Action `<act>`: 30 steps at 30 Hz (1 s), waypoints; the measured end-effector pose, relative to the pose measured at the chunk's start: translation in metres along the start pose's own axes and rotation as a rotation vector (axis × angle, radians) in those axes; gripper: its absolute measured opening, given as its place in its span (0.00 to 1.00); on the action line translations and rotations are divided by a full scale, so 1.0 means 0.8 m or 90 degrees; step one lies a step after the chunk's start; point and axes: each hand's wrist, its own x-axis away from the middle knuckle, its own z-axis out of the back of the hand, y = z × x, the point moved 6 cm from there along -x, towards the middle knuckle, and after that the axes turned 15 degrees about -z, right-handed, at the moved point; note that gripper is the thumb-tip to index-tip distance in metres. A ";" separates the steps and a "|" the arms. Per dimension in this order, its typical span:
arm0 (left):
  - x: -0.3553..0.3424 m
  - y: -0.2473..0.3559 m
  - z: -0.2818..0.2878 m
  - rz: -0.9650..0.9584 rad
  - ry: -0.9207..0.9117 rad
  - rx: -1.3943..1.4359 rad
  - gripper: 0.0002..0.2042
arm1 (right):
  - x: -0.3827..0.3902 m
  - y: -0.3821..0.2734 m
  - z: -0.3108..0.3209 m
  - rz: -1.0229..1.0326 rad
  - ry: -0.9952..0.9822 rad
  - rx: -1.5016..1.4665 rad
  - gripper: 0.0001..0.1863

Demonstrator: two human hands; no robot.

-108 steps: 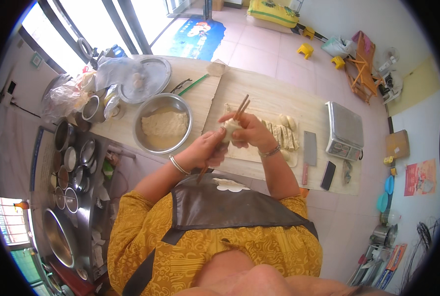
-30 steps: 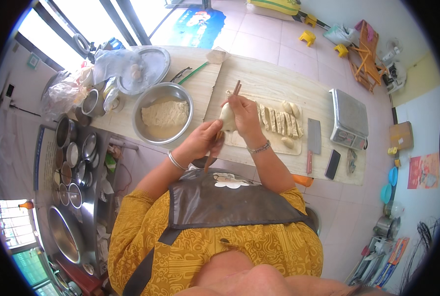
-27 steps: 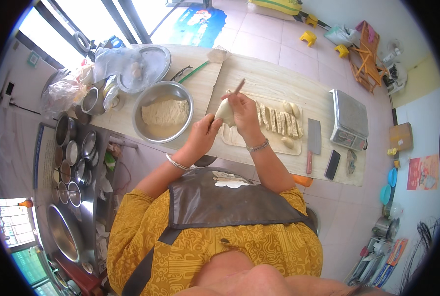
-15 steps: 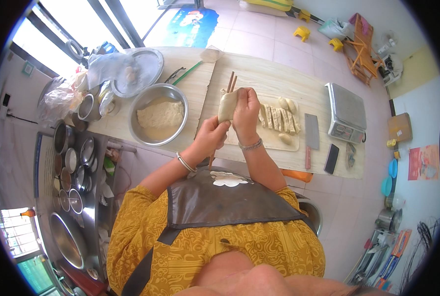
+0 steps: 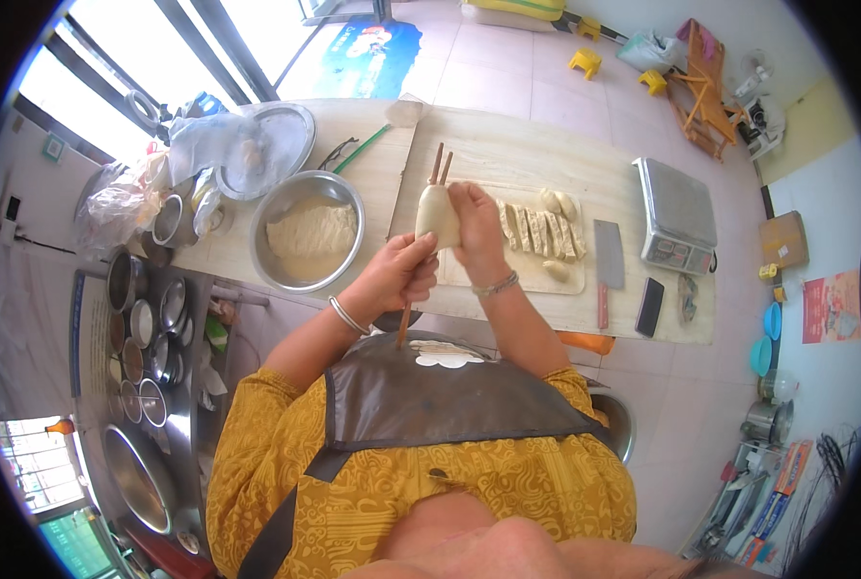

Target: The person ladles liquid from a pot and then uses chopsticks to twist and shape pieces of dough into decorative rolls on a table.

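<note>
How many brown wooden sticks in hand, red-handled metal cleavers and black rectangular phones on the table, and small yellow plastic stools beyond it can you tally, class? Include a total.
Sticks: 2
Cleaver: 1
Phone: 1
Stools: 3
Total: 7

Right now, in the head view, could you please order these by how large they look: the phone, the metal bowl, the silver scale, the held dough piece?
1. Metal bowl
2. Silver scale
3. Held dough piece, partly covered
4. Phone
</note>
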 end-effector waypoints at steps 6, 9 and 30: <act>0.017 -0.032 -0.007 0.241 -0.283 0.434 0.25 | 0.031 -0.003 -0.032 0.097 -0.077 0.111 0.13; 0.008 -0.020 -0.013 0.132 -0.096 0.159 0.23 | 0.037 -0.026 -0.019 0.162 0.085 0.281 0.17; 0.013 -0.019 0.001 0.158 -0.156 0.243 0.18 | 0.027 0.027 0.003 0.052 0.057 0.010 0.14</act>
